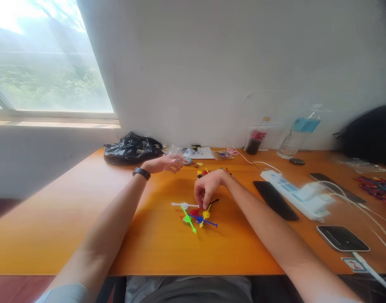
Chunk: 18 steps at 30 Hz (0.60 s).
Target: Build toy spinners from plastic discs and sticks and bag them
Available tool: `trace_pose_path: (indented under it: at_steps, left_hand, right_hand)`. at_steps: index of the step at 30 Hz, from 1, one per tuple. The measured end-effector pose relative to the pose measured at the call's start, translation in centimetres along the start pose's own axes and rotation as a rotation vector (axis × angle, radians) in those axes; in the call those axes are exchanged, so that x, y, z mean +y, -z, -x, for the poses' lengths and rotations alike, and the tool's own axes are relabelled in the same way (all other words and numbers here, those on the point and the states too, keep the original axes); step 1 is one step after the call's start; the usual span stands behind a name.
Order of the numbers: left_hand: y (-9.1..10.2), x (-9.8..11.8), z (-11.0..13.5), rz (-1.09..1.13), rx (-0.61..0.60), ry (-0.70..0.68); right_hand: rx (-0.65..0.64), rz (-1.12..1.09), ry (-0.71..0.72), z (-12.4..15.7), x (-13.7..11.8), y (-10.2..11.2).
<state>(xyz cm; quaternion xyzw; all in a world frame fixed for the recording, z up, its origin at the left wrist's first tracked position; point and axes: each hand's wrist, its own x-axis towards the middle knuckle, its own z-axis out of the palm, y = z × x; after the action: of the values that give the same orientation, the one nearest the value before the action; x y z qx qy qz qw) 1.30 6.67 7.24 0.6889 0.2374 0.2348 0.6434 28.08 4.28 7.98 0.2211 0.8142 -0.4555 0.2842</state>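
Over the middle of the desk, my right hand points down with its fingers pinched at a black arrow spinner, whose centre is hidden by the fingertips. Close around it lie plastic arrow spinners: a white one, a green one, a blue one, a yellow one and a red one, some overlapping. Farther back, my left hand, with a dark wristband, reaches beside a clear plastic bag. Its fingers look loosely apart, though slightly blurred.
Behind my hands are small coloured pieces, a white paper and a black plastic bag. To the right are a dark phone, a power strip with cables, a cola bottle and a water bottle.
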Motion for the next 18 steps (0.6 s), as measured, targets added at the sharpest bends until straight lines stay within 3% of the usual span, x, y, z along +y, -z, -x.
trace_pose_path:
  at_steps: [11,18]
  left_hand:
    - [-0.7,0.7,0.1,-0.012,-0.013,0.030]
    - [-0.8,0.8,0.0,0.003,-0.035,0.031]
  right_hand:
    - [0.006,-0.052,0.053,0.1,0.9,0.2]
    - [0.109,-0.005,0.092,0.6,1.5,0.5]
